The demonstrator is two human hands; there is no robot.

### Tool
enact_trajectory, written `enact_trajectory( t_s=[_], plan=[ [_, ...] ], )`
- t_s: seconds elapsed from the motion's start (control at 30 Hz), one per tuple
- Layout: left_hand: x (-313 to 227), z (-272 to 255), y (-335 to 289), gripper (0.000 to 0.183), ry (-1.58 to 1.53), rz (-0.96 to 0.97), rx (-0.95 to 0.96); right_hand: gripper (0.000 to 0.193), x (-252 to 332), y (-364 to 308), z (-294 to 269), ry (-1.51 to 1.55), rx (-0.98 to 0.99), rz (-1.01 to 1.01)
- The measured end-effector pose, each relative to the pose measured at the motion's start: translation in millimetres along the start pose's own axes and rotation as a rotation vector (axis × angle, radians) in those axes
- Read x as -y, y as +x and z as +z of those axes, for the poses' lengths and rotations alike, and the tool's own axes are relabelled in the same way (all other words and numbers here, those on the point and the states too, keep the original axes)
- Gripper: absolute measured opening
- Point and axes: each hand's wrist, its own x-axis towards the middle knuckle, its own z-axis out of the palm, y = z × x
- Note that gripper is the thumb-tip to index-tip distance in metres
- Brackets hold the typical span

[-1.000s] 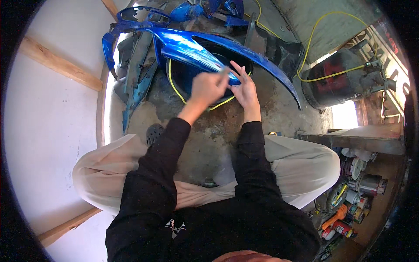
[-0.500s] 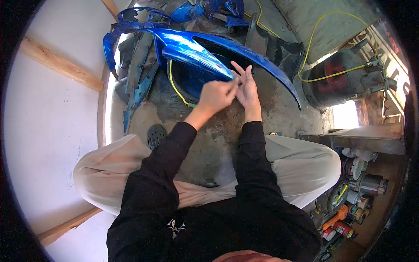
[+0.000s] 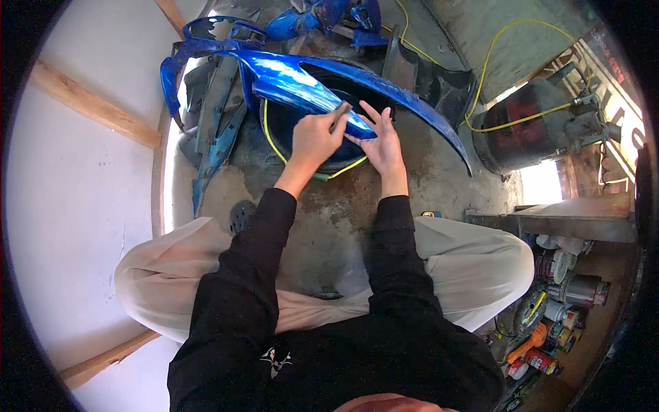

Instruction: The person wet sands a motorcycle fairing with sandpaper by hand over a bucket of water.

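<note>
A long glossy blue plastic panel, a forked vehicle-fairing piece, lies in front of me over a black tub. My left hand is closed round a small dark, flat piece that looks like folded sandpaper, against the narrowing end of the panel's near prong. At that prong's tip, my right hand cradles the panel, some fingers under it, with forefinger and thumb spread upward. The panel's far prong curves away to the right, beyond that hand.
More blue panels lie at the back, with dark plastic parts to the right. A yellow hose runs to a dark tank. Cans crowd a low shelf at right. A white wall stands left.
My left hand has moved left and up along the prong, away from my right hand, uncovering the dark piece and the panel's tip. My right hand stays nearly in place.
</note>
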Motion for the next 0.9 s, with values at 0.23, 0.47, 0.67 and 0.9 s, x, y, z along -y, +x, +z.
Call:
enact_trajectory(
  t_s=[0.23, 0.47, 0.67, 0.9],
  plan=[
    [52, -55, 17, 0.028, 0.089, -0.123, -0.161, 0.067, 1, -5, 19, -0.142, 0.040, 0.037],
    [56, -93, 20, 0.036, -0.321, -0.558, 0.447, 0.048, 10, 11, 17, -0.244, -0.005, -0.091],
    [66, -31, 34, 0.029, 0.021, -0.640, 0.998, 0.059, 17, 10, 11, -0.229, -0.038, -0.062],
    [139, 43, 17, 0.056, 0.619, -0.519, 0.824, 0.058, 8, 16, 18, -0.230, -0.009, -0.024]
  ],
)
